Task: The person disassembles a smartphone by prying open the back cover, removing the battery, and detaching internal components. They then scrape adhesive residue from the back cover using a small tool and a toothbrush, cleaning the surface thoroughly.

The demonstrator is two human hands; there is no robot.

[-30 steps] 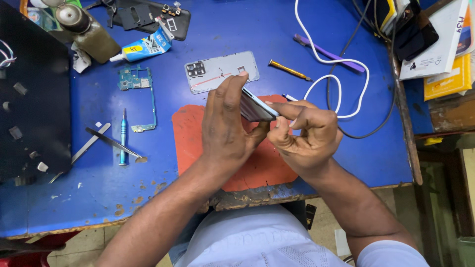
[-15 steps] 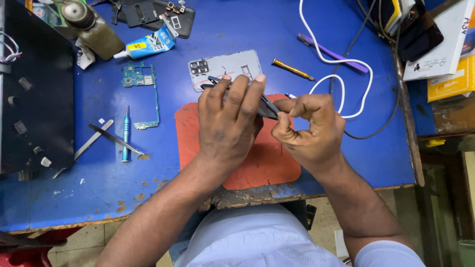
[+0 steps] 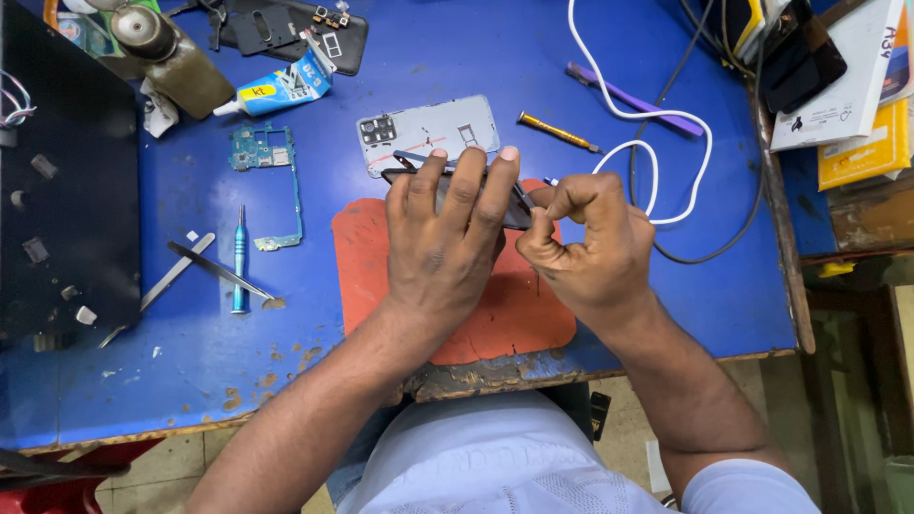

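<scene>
Most of a dark phone [image 3: 457, 190] is hidden under the left hand [image 3: 446, 243], so only its upper edge and right end show; which side faces up cannot be told. The left hand's grip is closed over the phone, palm down, fingers spread flat across it with the fingertips [image 3: 509, 154] reaching past its far edge. The right hand [image 3: 590, 247] is curled into a loose fist, thumb and forefinger pinched together at the phone's right end; whatever they pinch is too small to make out. Both forearms come up from the bottom edge and meet over a red mat [image 3: 381, 266] on the blue tabletop [image 3: 190, 362], with the phone held just above the mat's far edge.

Just beyond the fingertips lies a grey phone back cover [image 3: 424, 128]. To the left sit a green circuit board [image 3: 257, 152], a blue screwdriver [image 3: 239, 262] and metal tweezers [image 3: 214, 268]. A white cable [image 3: 657, 143] loops to the right, near a yellow-handled screwdriver [image 3: 557, 131]. A glue tube [image 3: 276, 88] lies at the top left.
</scene>
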